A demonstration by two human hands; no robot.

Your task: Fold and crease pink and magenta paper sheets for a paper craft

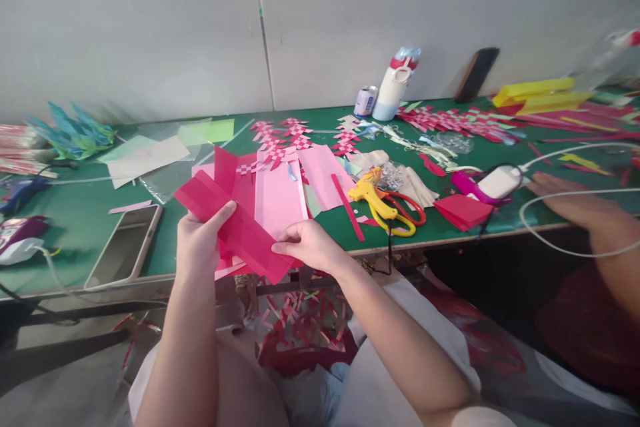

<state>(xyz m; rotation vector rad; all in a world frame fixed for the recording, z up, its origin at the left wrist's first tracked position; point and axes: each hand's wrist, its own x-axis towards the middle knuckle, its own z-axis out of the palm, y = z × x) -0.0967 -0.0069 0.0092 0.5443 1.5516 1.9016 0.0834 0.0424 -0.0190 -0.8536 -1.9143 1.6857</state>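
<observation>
A folded red paper strip (pixel 245 230) is held slanting over the table's front edge. My left hand (pixel 203 240) grips its left part, thumb on top. The fingers of my right hand (pixel 303 243) pinch its lower right end. Behind the strip, another red sheet (pixel 227 170) stands up at an angle. Pink sheets (pixel 281 197) lie just beyond on the green table (pixel 200 233). To the right of them are a thin red strip (pixel 349 207) and yellow-handled scissors (pixel 377 203). Woven pink and red paper chains (pixel 270 143) rest farther back.
A phone (pixel 125 247) lies at the left. A can (pixel 366 101) and a white bottle (pixel 397 87) stand near the wall. At the right, another person's arm (pixel 590 213) reaches over the table edge near a white cable (pixel 545 240). Paper scraps fill a red container (pixel 305 350) below.
</observation>
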